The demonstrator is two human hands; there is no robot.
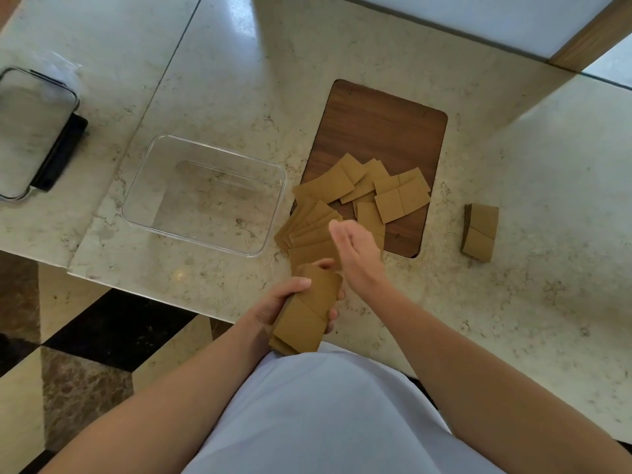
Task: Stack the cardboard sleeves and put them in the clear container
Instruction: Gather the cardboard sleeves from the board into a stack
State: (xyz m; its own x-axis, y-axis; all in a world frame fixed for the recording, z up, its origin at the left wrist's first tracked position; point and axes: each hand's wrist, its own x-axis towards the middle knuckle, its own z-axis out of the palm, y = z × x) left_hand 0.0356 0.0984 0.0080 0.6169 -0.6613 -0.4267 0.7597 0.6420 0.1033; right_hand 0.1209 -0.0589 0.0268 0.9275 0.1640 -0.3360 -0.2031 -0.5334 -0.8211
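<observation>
The left hand [273, 311] is gripping a stack [306, 311] of sleeves at the near edge of the tabletop [478, 319], thumb over the top face and fingers curled under the right side. Just beyond it, the right hand [355, 249] is hovering flat with fingers extended, holding nothing, over loose sleeves [345, 200] that are lying fanned across the near end of a wooden board [383, 128] and spilling off its left edge onto the tabletop. To the right, well apart, a small pile [478, 232] of sleeves is sitting on the stone. Left of the loose ones, the clear container [154, 213] is standing with nothing inside. At the far left, a lid [30, 131] is resting partly over a dark object [65, 152].
</observation>
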